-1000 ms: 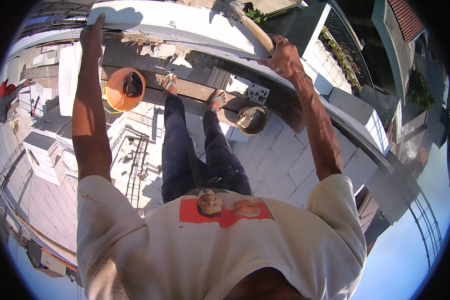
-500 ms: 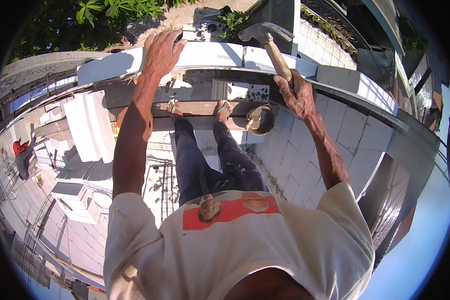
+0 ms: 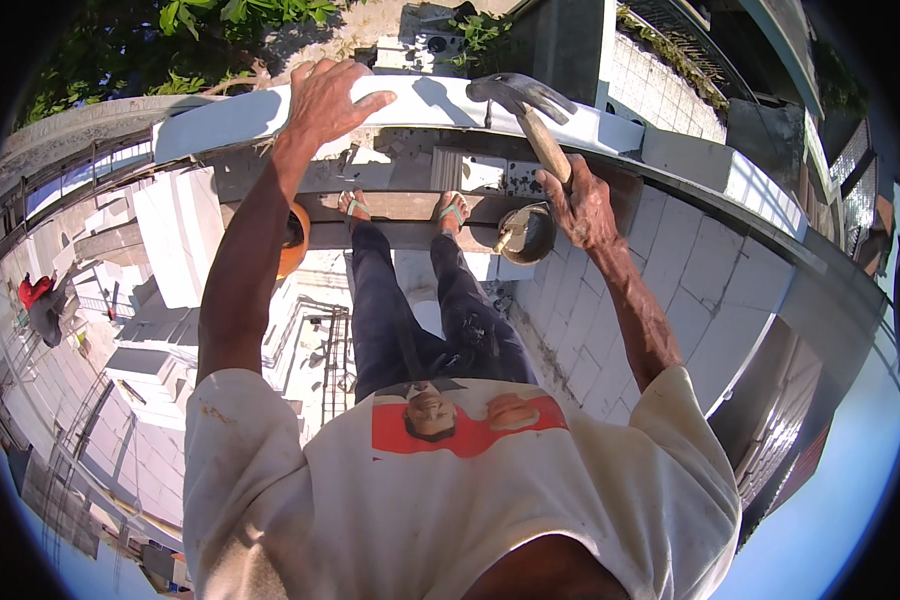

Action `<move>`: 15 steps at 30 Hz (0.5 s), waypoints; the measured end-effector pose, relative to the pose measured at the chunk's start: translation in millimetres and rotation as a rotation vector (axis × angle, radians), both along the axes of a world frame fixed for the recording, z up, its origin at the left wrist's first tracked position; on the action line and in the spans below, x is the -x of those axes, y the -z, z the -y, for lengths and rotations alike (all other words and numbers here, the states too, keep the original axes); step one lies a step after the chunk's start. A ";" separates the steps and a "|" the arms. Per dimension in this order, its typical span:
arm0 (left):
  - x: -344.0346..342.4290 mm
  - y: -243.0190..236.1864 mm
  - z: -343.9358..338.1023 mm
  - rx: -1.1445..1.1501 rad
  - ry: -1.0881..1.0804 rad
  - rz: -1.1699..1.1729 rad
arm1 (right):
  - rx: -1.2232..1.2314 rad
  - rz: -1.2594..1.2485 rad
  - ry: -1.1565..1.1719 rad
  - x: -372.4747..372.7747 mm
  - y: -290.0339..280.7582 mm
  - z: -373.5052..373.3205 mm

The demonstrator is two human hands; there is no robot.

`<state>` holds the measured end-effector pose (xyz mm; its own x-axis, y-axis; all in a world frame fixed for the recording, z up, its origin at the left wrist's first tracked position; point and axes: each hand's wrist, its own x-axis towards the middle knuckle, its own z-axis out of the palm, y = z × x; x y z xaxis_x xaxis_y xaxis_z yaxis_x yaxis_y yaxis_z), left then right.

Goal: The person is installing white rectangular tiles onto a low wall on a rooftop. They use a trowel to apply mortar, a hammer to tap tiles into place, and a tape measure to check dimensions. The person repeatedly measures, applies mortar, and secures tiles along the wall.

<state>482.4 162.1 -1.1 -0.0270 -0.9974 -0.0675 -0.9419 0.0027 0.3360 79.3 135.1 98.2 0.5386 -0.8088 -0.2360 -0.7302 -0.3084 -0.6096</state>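
Note:
A claw hammer (image 3: 543, 138) is in my right hand (image 3: 587, 208), whose fingers wrap round the wooden handle. Its dark metal head is over the top of a white block course (image 3: 410, 103), close to a joint; whether it touches the block I cannot tell. My left hand (image 3: 324, 106) lies over the same course further left, its thumb spread and its fingers reaching to the far edge. No object shows in that hand.
My feet stand on wooden planks (image 3: 400, 206). Beside them are a dark bucket (image 3: 527, 236) with pale contents and an orange container (image 3: 295, 240). White blocks (image 3: 178, 235) stand at left, a block wall (image 3: 660, 290) at right. Another person (image 3: 42, 308) is far left.
The hammer and my right hand have moved slightly left, with the head lower over the blocks. My left hand stays on the course, its thumb now spread wider.

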 end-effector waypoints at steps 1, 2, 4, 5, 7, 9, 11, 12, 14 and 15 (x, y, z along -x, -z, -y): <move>1.5 -1.6 1.3 -0.006 -0.002 0.007 | -0.011 0.067 0.028 -2.7 -3.9 -0.8; 2.8 -2.4 2.0 -0.011 -0.003 0.014 | -0.035 -0.048 -0.008 1.5 3.7 1.7; 0.1 4.6 3.3 0.007 0.004 -0.015 | -0.074 -0.274 -0.079 10.7 20.9 10.3; -1.8 9.2 2.1 0.016 0.005 -0.029 | -0.023 -0.247 -0.109 16.0 19.8 11.0; -2.8 12.8 -0.1 0.028 -0.005 0.015 | 0.075 -0.188 -0.172 13.0 8.4 11.4; -2.8 12.5 -0.1 0.019 -0.008 0.017 | -0.039 -0.133 -0.078 8.7 1.7 11.6; 0.5 9.0 3.3 -0.011 -0.008 -0.021 | -0.051 -0.020 -0.021 10.1 6.6 4.4; 0.5 8.4 2.6 -0.044 -0.017 0.000 | -0.146 -0.131 -0.012 11.4 13.1 6.6; 1.4 11.6 -1.8 -0.034 -0.014 -0.004 | 0.000 -0.154 -0.120 26.6 25.5 8.2; -0.9 11.0 -1.2 -0.023 -0.027 0.002 | 0.081 -0.156 -0.186 24.9 31.4 16.1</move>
<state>483.3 163.3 -12.2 0.0000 -0.9959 -0.0905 -0.9423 -0.0303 0.3333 54.4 119.0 66.8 0.6423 -0.7186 -0.2664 -0.7395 -0.4898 -0.4619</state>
